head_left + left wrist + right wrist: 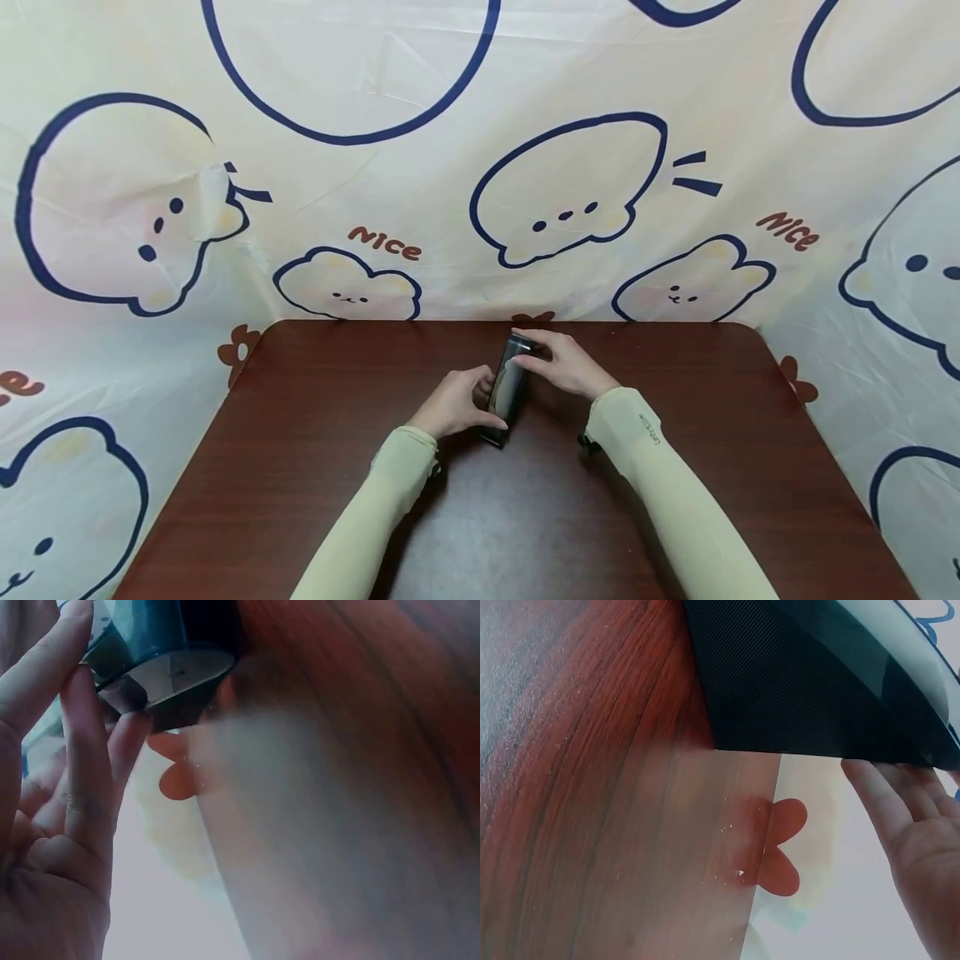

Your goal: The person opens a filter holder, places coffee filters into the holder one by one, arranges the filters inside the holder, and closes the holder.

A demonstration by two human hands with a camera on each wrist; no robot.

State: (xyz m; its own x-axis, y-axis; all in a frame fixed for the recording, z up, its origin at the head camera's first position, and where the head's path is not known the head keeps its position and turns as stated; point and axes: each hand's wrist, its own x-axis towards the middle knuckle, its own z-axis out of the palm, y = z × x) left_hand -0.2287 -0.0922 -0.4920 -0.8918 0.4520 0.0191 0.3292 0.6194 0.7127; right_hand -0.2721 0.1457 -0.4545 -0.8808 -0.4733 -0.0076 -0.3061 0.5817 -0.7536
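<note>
A long dark case (509, 390) with a glossy top is held between both hands at the far middle of the table, lying slantwise. My left hand (452, 403) grips its near left end, thumb at the front and fingers along the left side. The far right end is held by my right hand (566, 365), fingers at the far edge and thumb on the near side. In the right wrist view the case (772, 682) shows a finely ribbed black side. A pale patch and a rounded dark part of the case (180, 630) appear in the left wrist view; its exact kind is unclear.
The brown wooden table (517, 533) has its back edge just beyond the case. A pale cloth (442, 183) with blue-outlined cartoon figures hangs behind the table and on both sides.
</note>
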